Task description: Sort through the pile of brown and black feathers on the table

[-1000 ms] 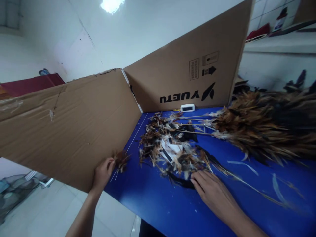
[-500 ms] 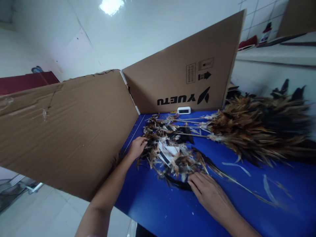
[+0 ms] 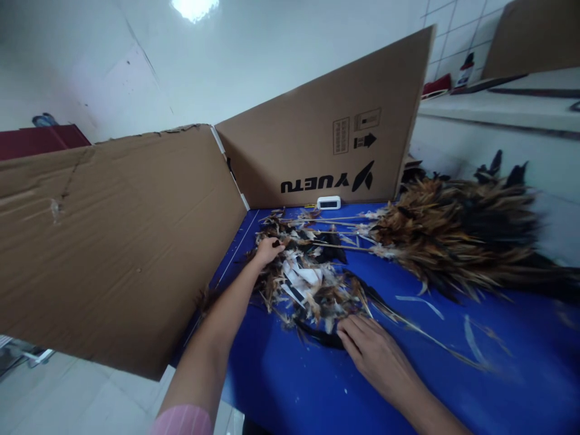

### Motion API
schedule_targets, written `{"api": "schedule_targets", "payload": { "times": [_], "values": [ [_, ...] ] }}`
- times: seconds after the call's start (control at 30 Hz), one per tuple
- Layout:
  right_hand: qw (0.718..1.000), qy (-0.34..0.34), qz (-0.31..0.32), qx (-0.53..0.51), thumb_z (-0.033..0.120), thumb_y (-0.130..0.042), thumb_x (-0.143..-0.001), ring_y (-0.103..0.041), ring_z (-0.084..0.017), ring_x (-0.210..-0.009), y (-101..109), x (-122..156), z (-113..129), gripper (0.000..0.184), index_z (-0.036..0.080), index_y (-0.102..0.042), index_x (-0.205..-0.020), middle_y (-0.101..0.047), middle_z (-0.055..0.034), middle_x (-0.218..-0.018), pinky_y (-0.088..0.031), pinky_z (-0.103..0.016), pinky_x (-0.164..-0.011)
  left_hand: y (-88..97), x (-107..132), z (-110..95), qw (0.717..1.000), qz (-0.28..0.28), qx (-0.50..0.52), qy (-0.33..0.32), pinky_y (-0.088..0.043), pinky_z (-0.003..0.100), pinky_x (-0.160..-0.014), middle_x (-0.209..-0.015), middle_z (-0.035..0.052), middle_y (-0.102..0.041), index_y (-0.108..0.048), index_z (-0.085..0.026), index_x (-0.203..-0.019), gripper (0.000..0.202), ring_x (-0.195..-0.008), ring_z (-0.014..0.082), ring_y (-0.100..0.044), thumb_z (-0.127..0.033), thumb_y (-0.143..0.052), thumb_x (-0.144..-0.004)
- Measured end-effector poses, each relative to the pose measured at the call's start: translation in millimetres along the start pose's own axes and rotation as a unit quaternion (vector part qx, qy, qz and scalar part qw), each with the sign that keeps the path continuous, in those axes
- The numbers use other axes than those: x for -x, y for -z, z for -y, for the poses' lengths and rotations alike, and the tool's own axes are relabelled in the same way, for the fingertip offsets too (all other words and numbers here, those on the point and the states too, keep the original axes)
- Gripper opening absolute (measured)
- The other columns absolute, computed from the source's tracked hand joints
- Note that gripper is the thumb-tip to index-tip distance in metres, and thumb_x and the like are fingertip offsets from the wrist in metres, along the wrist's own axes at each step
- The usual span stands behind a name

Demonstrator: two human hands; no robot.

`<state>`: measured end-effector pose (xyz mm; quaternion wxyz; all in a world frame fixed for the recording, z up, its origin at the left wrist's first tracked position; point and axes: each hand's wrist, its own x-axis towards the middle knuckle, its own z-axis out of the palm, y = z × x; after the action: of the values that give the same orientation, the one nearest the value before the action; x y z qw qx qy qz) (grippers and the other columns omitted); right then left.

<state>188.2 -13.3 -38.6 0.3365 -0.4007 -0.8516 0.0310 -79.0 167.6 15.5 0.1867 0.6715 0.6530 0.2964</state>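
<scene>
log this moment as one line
left hand: at loose feather pile, grip unclear | right hand: at pile's near edge | feather dusters: right of pile on blue table

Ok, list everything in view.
Feather pile: 1, brown, black and white, centre
Feather bundles: count unclear, brown and black, right
Papers: several, white, in the pile
Table: 1, blue, under the pile
Cardboard panels: 2, brown, left and back
Device: 1, white, at back panel's foot
Bottle: 1, white and dark, at the shelf
Red item: 1, red, beside the bottle
Maroon item: 1, maroon, upper left
Floor: 1, pale, lower left
Left hand: 1, bare, pile's left side
Right hand: 1, bare, pile's near edge
</scene>
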Motion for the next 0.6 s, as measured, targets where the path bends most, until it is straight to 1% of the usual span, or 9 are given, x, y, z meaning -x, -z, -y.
{"api": "schedule_targets", "payload": {
  "times": [0.07, 0.13, 0.27, 0.43, 0.53, 0.6],
  "values": [
    [1.000, -0.002, 0.005, -0.004, 0.020, -0.035, -0.092, -0.055, -0.016, -0.070, -0.4, -0.2, -0.5, 0.022, 0.021, -0.054, -0.081, -0.059, -0.0027, -0.075, -0.041, -0.032, -0.071, 8.2, 3.4, -1.5, 0.999, -0.003, 0.048, 0.002, -0.045, 0.022, -0.053, -0.066, -0.0014, -0.061, -0.064, -0.014, -0.082, 0.017, -0.054, 0.0106, -0.055, -0.029, -0.058, -0.076],
    [1.000, -0.007, 0.012, -0.007, 0.020, -0.036, -0.092, -0.055, -0.016, -0.071, -1.2, -0.1, -1.2, 0.022, 0.021, -0.054, -0.081, -0.059, -0.0027, -0.075, -0.041, -0.033, -0.071, 16.0, 8.0, -5.1, 0.996, -0.010, 0.093, 0.000, -0.043, 0.020, -0.049, -0.066, -0.0018, -0.059, -0.062, -0.014, -0.084, 0.020, -0.052, 0.0090, -0.052, -0.031, -0.057, -0.077],
    [1.000, -0.010, 0.016, -0.006, 0.020, -0.036, -0.092, -0.055, -0.017, -0.071, -1.7, 0.5, -1.5, 0.021, 0.021, -0.054, -0.081, -0.058, -0.0029, -0.075, -0.041, -0.033, -0.070, 28.2, 16.9, -15.6, 0.986, -0.017, 0.167, -0.015, -0.043, 0.018, -0.050, -0.068, -0.0022, -0.058, -0.060, -0.015, -0.084, 0.021, -0.056, 0.0084, -0.052, -0.034, -0.058, -0.075],
    [1.000, -0.013, 0.011, -0.005, 0.019, -0.036, -0.091, -0.056, -0.017, -0.071, -0.7, -0.4, -0.3, 0.020, 0.021, -0.054, -0.081, -0.059, -0.0024, -0.075, -0.041, -0.033, -0.070, 36.2, 27.0, -27.1, 0.975, 0.017, 0.218, -0.028, -0.045, 0.019, -0.051, -0.067, -0.0011, -0.058, -0.059, -0.015, -0.085, 0.025, -0.058, 0.0093, -0.053, -0.034, -0.064, -0.070],
    [1.000, -0.018, 0.015, -0.006, 0.020, -0.038, -0.091, -0.056, -0.017, -0.072, -1.5, -0.9, -0.8, 0.020, 0.021, -0.054, -0.081, -0.059, -0.0022, -0.076, -0.041, -0.032, -0.070, 40.4, 31.5, -30.9, 0.966, 0.049, 0.248, -0.051, -0.046, 0.020, -0.053, -0.080, 0.0032, -0.063, -0.060, -0.014, -0.088, 0.029, -0.065, 0.0109, -0.056, -0.030, -0.069, -0.066],
    [1.000, -0.019, 0.018, -0.007, 0.020, -0.038, -0.091, -0.056, -0.017, -0.072, -2.5, -0.6, -1.6, 0.019, 0.021, -0.054, -0.081, -0.059, -0.0020, -0.076, -0.041, -0.032, -0.071, 43.9, 33.7, -31.9, 0.958, 0.067, 0.268, -0.071, -0.047, 0.020, -0.055, -0.087, 0.0057, -0.063, -0.060, -0.013, -0.090, 0.031, -0.070, 0.0119, -0.056, -0.028, -0.070, -0.064]
  ]
}}
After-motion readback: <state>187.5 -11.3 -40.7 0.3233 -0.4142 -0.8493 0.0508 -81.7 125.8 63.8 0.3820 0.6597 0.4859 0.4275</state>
